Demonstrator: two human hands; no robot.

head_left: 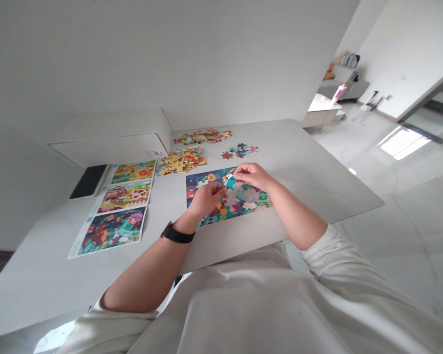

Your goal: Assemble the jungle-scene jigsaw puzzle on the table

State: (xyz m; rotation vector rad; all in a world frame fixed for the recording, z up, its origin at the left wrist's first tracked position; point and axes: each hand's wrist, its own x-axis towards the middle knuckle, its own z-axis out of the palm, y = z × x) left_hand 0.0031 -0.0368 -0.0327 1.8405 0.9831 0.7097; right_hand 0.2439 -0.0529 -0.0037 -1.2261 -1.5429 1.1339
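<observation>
A partly assembled jigsaw puzzle (243, 205) with a dark blue and teal animal scene lies flat before me, grey gaps showing in its middle. My left hand (207, 197), with a black watch (177, 235) on the wrist, is over the puzzle's left half. Its thumb and fingertips are pinched together; what is between them is too small to make out. Above the puzzle's upper edge, my right hand (254, 176) is also closed in a pinch, beside a white rabbit figure. Whether a piece is in that pinch I cannot tell. Loose puzzle pieces (241, 150) lie just behind the puzzle.
A heap of yellow pieces (184, 160) and a reddish heap (203, 135) lie farther back. Left of the puzzle is a sheet of reference pictures (112, 231), then a black phone-like object (89, 181). A white box (114, 147) stands against the wall. The table's (339, 199) right edge borders the floor.
</observation>
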